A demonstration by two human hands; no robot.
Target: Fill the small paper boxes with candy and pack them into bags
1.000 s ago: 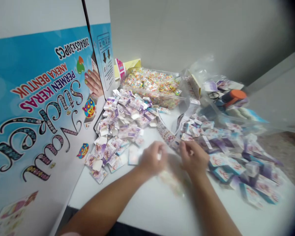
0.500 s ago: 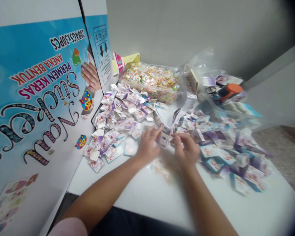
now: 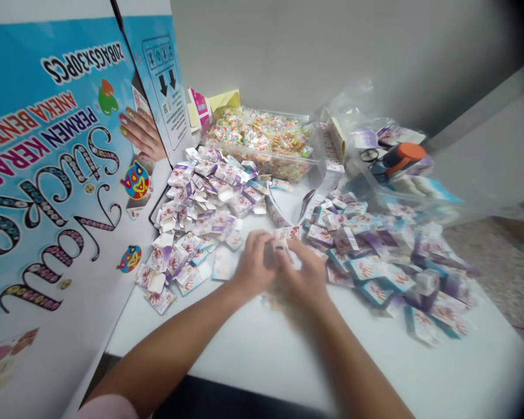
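Observation:
At the middle of the table my left hand (image 3: 257,265) and my right hand (image 3: 303,270) meet, their fingers closed on a small white printed paper piece (image 3: 281,245). Most of that piece is hidden by the fingers. Just beyond my fingertips, a curved printed paper strip (image 3: 276,210) stands on edge with a pale inside. Left of my left hand lies a heap of small purple-and-white boxes (image 3: 220,180), some with open flaps. More small boxes, blue and purple (image 3: 382,276), spread out to the right of my right hand. Under my wrists, small candy packets (image 3: 271,301) show blurred.
A clear tub (image 3: 262,156) of wrapped colourful candies stands at the back. Along the left rises a large printed carton (image 3: 82,145). At the back right, a clear plastic bin (image 3: 375,189) holds an orange-and-black object (image 3: 404,157). The white table (image 3: 244,349) ends at the front and right.
My hands have come together; before, they were apart with the printed piece showing between them. My right hand has moved left. The whole view has shifted slightly.

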